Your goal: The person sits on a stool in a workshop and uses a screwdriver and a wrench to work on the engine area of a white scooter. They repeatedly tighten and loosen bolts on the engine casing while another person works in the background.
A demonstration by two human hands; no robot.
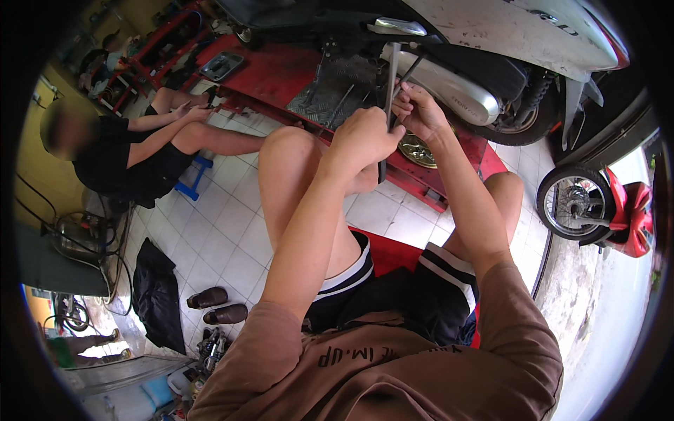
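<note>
My left hand (364,139) is closed around a long, straight silver metal bar (392,81) that points up toward the scooter. Just right of it, my right hand (421,112) has its fingers curled on a thin dark rod (413,69), which slants up to the right. Both hands are close together over my knees. Beyond them stands a white and black scooter (484,31) with a silver engine cover (449,88). A round gold-coloured part (419,150) lies on the red lift (270,77) below my right hand. The tools' lower ends are hidden by my fingers.
A metal tray (222,66) sits on the lift at the left. Another person (119,147) sits on a blue stool (193,181). Brown shoes (217,306) and black cloth (156,291) lie on the tiles. At right is a red motorbike (632,217).
</note>
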